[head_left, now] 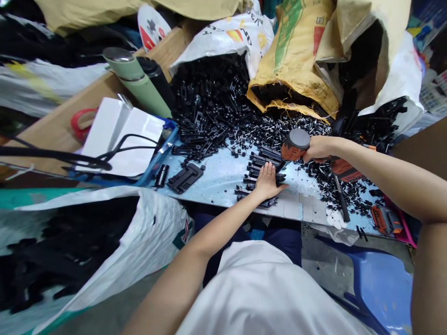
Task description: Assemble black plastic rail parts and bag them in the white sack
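Note:
My left hand (pixel 267 182) lies flat, fingers stretched out, on a row of black plastic parts (pixel 256 168) set side by side near the table's front edge. Wrapped round the handle of an orange and black cordless drill (pixel 292 152) is my right hand (pixel 317 148). The drill's round grey back end faces up, above the right end of the row. Its tip is hidden from me. Behind the row spread many small black-headed pieces with metal shanks (pixel 251 135), and a heap of longer black parts (pixel 206 102) rises at the back.
A blue tray (pixel 148 174) with white paper and a green flask (pixel 134 77) stand left. A black plastic piece (pixel 185 178) lies left of the row. An orange battery pack (pixel 386 219) sits right. Sacks (pixel 293 51) line the back; a blue chair (pixel 382 284) stands lower right.

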A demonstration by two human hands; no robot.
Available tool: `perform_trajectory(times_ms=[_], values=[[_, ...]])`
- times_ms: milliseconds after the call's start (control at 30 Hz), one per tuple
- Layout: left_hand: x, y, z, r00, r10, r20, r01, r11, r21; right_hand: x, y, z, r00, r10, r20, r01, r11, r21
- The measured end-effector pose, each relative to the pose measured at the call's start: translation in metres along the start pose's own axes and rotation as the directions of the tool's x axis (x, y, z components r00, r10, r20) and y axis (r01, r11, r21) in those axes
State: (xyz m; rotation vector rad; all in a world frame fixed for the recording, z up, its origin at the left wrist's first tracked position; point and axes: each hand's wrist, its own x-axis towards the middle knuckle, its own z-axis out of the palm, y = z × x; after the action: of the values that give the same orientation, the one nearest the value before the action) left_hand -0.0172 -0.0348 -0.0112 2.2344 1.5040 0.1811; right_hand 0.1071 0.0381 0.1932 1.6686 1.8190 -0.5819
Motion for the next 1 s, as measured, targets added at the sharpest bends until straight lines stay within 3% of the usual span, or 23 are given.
perform_trajectory(times_ms=[100,267,433,567,767,1000], values=[[-0.001,0.004,0.001,1.000,-0.005,0.002,0.005,1.000,-0.008,0.005,-0.006,0.001,0.998,0.031,0.063,-0.029,0.999,-0.037],[-0.004,0.003,-0.006,0.999,0.010,0.052,-0.010,1.000,0.005,0.009,-0.011,0.004,0.998,0.017,0.066,-0.016,1.000,-0.016],[-0.032,-0.001,-0.003,0.998,0.054,0.029,-0.054,0.998,0.009,-0.012,-0.015,0.008,0.999,-0.046,-0.029,0.043,0.993,-0.106],[-0.048,-0.005,0.005,0.999,0.032,-0.010,-0.032,0.999,0.015,-0.027,-0.018,0.012,0.999,-0.039,0.007,0.040,0.996,-0.078],[-0.049,-0.006,0.012,0.996,0.058,-0.074,-0.059,0.998,-0.013,-0.022,-0.020,0.025,0.998,-0.018,0.057,0.025,0.993,-0.118],[-0.052,-0.009,0.004,0.994,0.100,-0.050,-0.100,0.995,0.019,-0.034,-0.032,0.035,0.999,-0.026,-0.032,0.017,0.963,-0.269]])
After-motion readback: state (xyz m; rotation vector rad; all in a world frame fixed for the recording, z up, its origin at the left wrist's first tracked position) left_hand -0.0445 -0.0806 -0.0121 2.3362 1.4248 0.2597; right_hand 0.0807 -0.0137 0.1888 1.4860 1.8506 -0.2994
